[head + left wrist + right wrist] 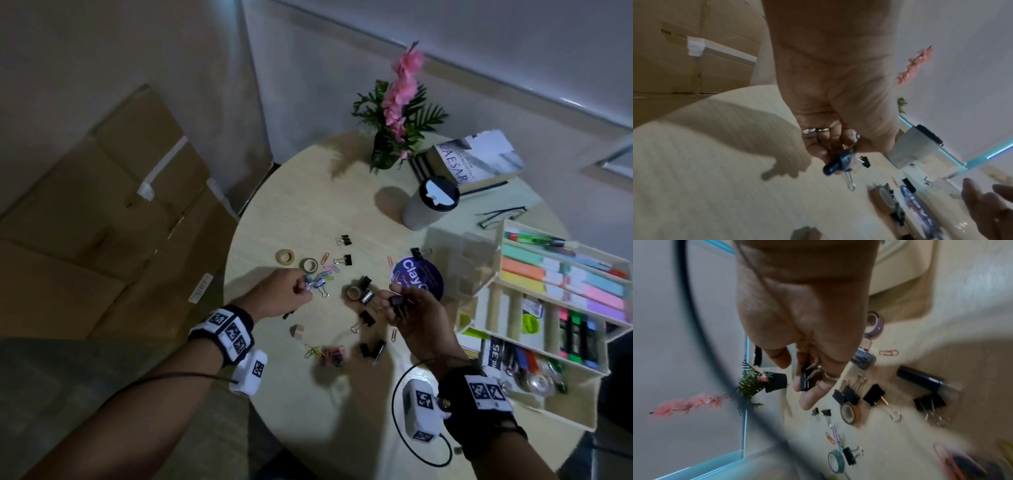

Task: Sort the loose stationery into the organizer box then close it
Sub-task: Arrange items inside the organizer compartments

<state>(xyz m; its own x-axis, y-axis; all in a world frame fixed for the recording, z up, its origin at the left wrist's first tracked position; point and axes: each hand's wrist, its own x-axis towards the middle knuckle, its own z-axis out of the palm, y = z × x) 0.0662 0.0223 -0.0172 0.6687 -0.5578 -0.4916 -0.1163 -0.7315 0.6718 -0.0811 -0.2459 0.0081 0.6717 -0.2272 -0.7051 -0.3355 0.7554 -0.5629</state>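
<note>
**Meanwhile, both our hands hold binder clips above the round table**

Our left hand (286, 296) has its fingers curled round a small dark-blue binder clip (840, 163), pinched at the fingertips with the silver wire loops hanging below them; a few coloured paper clips (327, 274) lie just beyond those fingertips, next to two rolls of beige tape (298, 261); we wear two silver rings on that hand.

Our right hand (416, 315) grasps a black binder clip (805, 379), its body pressed between thumb and curled fingers, its silver handles folded back toward the palm; below and beyond these fingers more black binder clips (849, 395) lie scattered on the pale wooden table (308, 212), some with handles splayed, together with a brown tape roll (850, 413) and a teal tape roll (836, 459); a round purple sticker (419, 277) lies just past the fingertips.

To the right of our right-hand fingers stands the organizer box (596, 368), open and tiered; its upper tray holds pastel highlighters in rows, the lower compartments hold pens, markers and a clear tape roll; its walls are pale cream.

Farther beyond the fingers stand a grey tumbler (430, 205), a potted pink flower (400, 99) and a book (476, 161).
</note>
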